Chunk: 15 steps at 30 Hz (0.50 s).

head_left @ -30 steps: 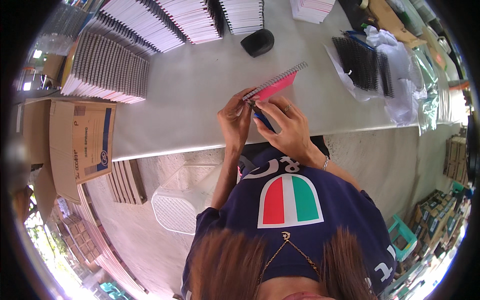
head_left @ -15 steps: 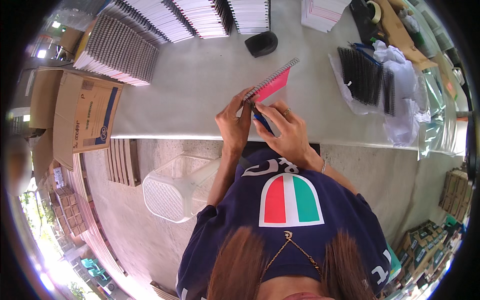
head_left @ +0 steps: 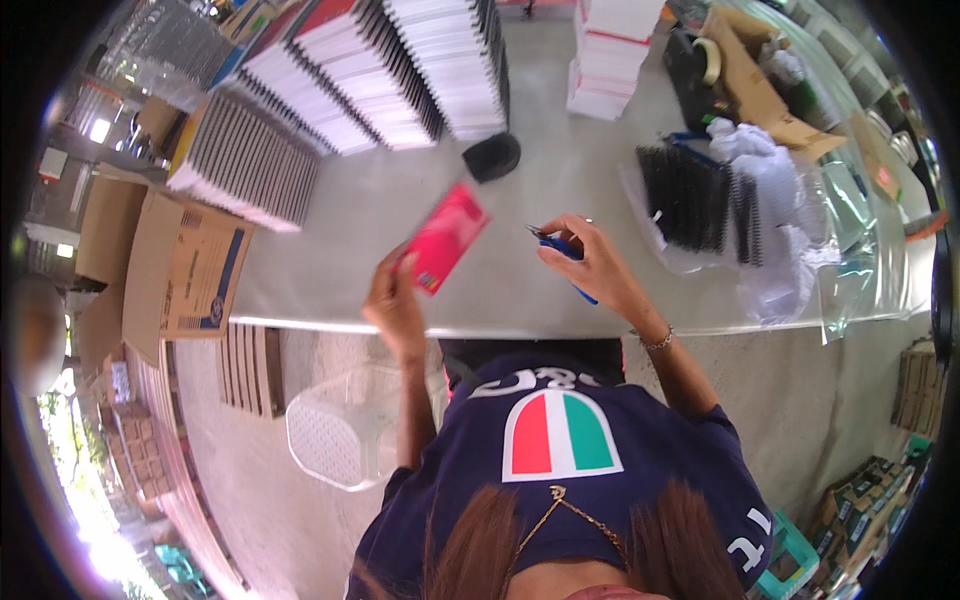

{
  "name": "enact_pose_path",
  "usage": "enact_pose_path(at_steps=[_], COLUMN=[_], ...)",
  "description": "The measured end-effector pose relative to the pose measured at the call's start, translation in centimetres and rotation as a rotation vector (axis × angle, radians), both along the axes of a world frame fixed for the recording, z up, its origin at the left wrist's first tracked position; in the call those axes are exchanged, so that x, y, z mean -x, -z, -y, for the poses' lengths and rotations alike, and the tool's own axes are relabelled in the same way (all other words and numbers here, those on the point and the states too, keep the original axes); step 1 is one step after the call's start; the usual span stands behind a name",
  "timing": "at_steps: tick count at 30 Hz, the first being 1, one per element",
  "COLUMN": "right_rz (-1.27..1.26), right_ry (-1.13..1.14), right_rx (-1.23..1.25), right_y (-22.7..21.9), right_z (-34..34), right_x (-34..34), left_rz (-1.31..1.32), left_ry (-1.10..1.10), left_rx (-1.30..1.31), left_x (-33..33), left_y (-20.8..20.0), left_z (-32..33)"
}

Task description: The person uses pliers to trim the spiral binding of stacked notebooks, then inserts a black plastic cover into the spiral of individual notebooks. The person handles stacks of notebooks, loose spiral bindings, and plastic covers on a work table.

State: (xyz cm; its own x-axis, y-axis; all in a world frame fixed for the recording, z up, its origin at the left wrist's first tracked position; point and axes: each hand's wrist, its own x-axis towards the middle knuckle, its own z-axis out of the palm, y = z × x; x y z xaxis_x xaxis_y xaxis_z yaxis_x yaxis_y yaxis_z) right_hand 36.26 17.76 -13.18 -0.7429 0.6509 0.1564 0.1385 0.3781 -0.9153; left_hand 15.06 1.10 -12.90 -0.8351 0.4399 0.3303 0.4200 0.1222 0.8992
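Head view: gripping in the left hand (head_left: 393, 300), by its lower-left edge, the pink notebook (head_left: 447, 240) lying up and right of that hand, left of the frame's centre, with its long axis slanting from lower left to upper right. Gripping in the right hand (head_left: 592, 264), farther from it, right of centre, blue-handled pliers (head_left: 561, 245) tipped toward upper left, apart from it.

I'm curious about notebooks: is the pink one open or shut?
Seemingly shut: the pink notebook in the left hand shows one flat face, no spread pages.
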Motion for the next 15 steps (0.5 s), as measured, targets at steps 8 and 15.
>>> enact_pose_path(at_steps=[8,15], right_rz=[-0.438,-0.159], right_ry=[0.666,0.601], right_rx=[-0.622,-0.242], right_y=[-11.0,-16.3], right_z=[-18.9,-27.7], right_x=[-1.7,2.6], left_rz=[0.292,-0.108], left_ry=[-0.238,-0.422], left_rx=[-0.271,0.431], left_x=[10.7,10.6], left_y=[5.0,4.8], left_z=[4.9,5.3])
